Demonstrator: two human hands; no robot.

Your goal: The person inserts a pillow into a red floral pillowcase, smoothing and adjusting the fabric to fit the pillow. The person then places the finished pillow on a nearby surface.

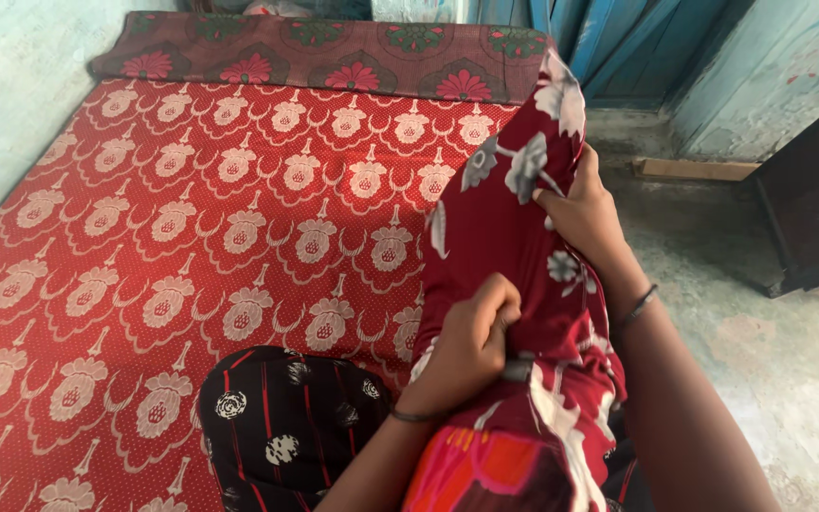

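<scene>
A dark red cloth with grey and white flowers (495,237) is stretched from my lap up over the edge of the bed. My left hand (471,341) is closed on a fold of it near my lap. My right hand (585,213) pinches the same cloth higher up, on its right edge. Each wrist wears a thin dark bangle. A black cloth with red stripes and white flowers (282,422) lies bunched just left of my left arm. Brighter red, pink and orange fabric (495,469) covers my lap.
A mattress with a red cover patterned in pale motifs (172,246) fills the left side, with a darker flowered border (334,57) at its far end. Pale blue walls and a blue door (637,47) stand behind. A rough concrete floor (770,360) and a dark cabinet (812,218) are at right.
</scene>
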